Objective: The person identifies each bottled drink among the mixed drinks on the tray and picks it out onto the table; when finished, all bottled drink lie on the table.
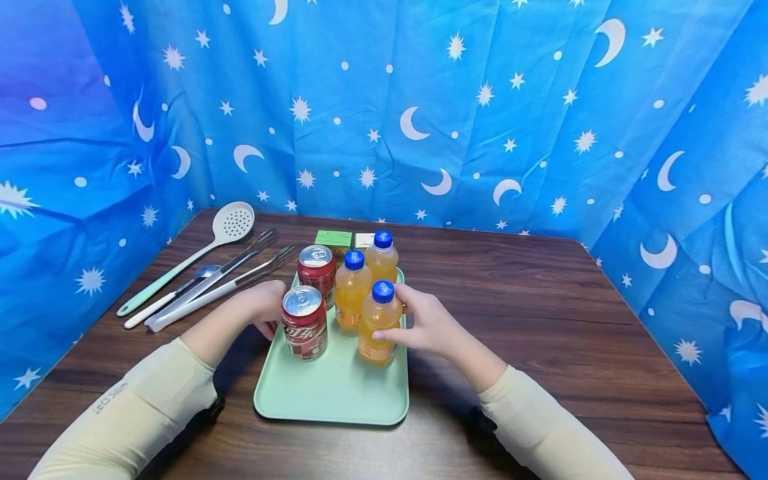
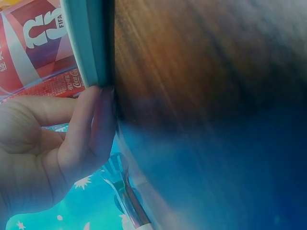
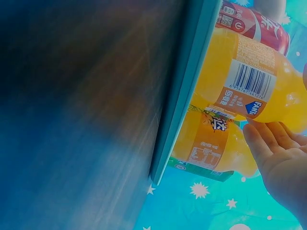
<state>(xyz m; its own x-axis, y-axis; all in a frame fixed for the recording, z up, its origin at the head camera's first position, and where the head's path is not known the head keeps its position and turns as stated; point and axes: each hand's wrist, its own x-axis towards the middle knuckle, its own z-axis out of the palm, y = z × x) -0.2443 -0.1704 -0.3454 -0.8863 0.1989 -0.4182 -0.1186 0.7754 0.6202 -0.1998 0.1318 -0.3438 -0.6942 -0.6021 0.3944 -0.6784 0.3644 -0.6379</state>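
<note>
The front orange bottle [image 1: 373, 320] is on the right side of the tray [image 1: 330, 397], roughly upright: its long axis runs up and down and its blue cap points at the ceiling. The right hand [image 1: 425, 327] grips it, thumb on the near side and fingers round the other. The left hand [image 1: 267, 303] touches the tray's left rim [image 2: 91, 43] with bent fingers; I cannot tell whether it pinches it.

Also upright on the pale green tray are a middle bottle [image 1: 348, 300] and a back bottle [image 1: 381, 261], with a near red can [image 1: 305, 337] and a far red can [image 1: 315, 270] to their left. A green box [image 1: 333, 239] and a white box [image 1: 363, 241] show behind. The tray's long side runs away from the person.

Left of it lie tongs [image 1: 201, 301], a spoon [image 1: 174, 293] and a slotted skimmer [image 1: 231, 227], all slanting, heads to the far right. The table [image 1: 510, 320] is dark, grained wood. A blue curtain [image 1: 360, 80], printed with white moons, stars and dots, closes the back and both sides.
</note>
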